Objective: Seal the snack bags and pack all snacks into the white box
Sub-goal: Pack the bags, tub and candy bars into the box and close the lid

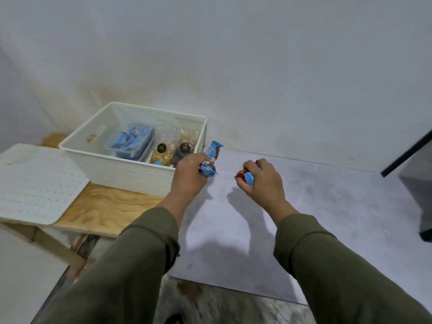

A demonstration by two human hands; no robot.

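Head view looks down on a job that seems close to its end. The white box (112, 169) sits on a wooden board at the left, open, its perforated lid (35, 183) lying flat beside it. Inside the box I can see a clear container of blue packets (129, 142) and two clear snack bags with dark round labels (163, 153), which look closed at the top, though the wrinkled plastic makes that hard to confirm.

Both hands are out over the grey desk (315, 195), just right of the box. The left hand (190, 171) is closed around a small blue wrapped snack (207, 170), close to the box's near right corner. The right hand (259, 176) is closed around another blue and red wrapped snack (246, 177), a little apart from the left. One more blue packet (215, 149) lies at the desk's far edge, just beside the box wall.

By my reckoning the sealing is done and most snacks are packed; what remains is dropping in these two held pieces, then that last packet.
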